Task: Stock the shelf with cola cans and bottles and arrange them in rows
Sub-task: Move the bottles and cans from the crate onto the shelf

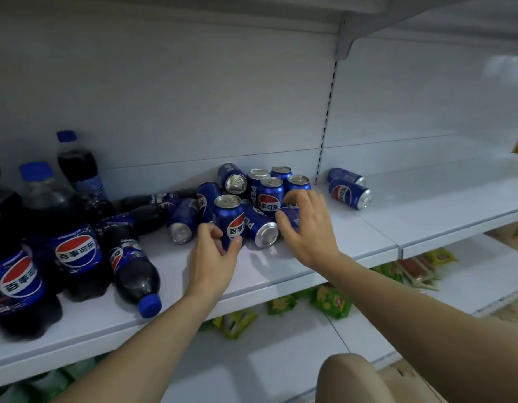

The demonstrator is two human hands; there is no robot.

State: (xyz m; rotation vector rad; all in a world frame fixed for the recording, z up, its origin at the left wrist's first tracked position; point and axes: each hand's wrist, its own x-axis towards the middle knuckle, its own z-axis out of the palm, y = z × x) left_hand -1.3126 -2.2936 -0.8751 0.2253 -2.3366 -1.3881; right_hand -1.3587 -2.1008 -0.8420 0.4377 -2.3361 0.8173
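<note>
An upright blue aluminium cola can (229, 219) is standing near the front of the white metal shelf (281, 274), at the edge of a jumbled heap of blue cans (269, 189). The left hand (214, 257) is closing its grip round the can's lower part, thumb and curled fingers on either side. The right hand (307, 228) is curling its spread grip over a lying blue cola can (291, 215) just beside it. Dark plastic cola bottles with blue caps (74, 228) are crowding the shelf's left end.

Bottles (74, 248) crowd the shelf's (281, 274) left end, some standing, others lying. Mid-shelf, a jumble of cans (271, 196) sits toward the back, one upright can (230, 219) at its front. A pair of cans (349, 194) lies off to the right, and snack packets (333, 303) lie on the lower shelf (281, 359).
</note>
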